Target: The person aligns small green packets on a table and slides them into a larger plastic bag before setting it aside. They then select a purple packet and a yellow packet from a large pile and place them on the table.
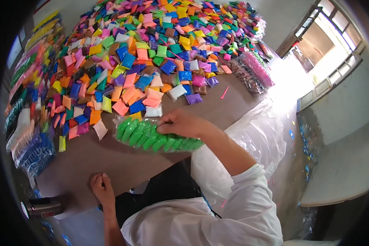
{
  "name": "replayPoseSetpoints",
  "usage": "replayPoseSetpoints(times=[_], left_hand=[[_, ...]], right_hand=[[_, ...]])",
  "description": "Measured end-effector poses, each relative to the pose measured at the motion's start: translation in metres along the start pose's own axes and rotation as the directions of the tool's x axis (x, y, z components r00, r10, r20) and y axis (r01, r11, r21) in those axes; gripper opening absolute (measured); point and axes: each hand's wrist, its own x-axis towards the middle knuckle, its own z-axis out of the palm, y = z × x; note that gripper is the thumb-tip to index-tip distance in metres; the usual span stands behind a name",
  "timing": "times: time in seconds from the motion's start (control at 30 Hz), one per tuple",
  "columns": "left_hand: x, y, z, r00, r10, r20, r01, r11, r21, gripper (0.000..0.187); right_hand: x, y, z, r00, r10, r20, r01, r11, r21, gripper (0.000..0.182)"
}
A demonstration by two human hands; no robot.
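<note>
Right now I see my right hand curled down on a clear bag of green packets, fingertips pinching its top edge. That bag lies on the brown table, just below the big heap of coloured packets. My left hand rests loosely curled at the table's near edge, holding nothing.

Packets beyond my right hand: no print I can read.
Can beside my left hand: label too blurred.
</note>
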Motion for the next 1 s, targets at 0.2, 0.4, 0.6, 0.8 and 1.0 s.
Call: replayPoseSetpoints(times=[0.2,0.4,0.6,0.8,1.0], left_hand=[[0.010,0.026,0.011,0.993,-0.037,0.115,0.055,0.987,-0.152,0.027],[0.025,0.058,0.045,0.980,0.018,0.199,0.004,0.994,-0.112,0.026],[0.038,0.081,0.078,0.977,0.192,0.087,-0.203,0.971,0.129,0.030],[0.039,0.077,0.087,0.981,0.173,0.087,-0.190,0.948,0.254,0.029],[0.040,0.084,0.089,0.979,0.179,0.097,-0.200,0.935,0.294,0.033]], right_hand=[[-0.061,0.022,-0.094,0.949,-0.037,-0.313,0.064,0.995,0.075,0.026],[-0.121,0.060,-0.196,0.726,0.201,-0.658,-0.118,0.979,0.169,0.022],[-0.187,0.155,-0.311,0.439,0.222,-0.871,-0.110,0.975,0.193,0.040],[-0.198,0.177,-0.370,0.448,0.344,-0.825,-0.320,0.924,0.211,0.027],[-0.155,0.214,-0.425,0.524,0.393,-0.756,-0.414,0.893,0.178,0.030]])
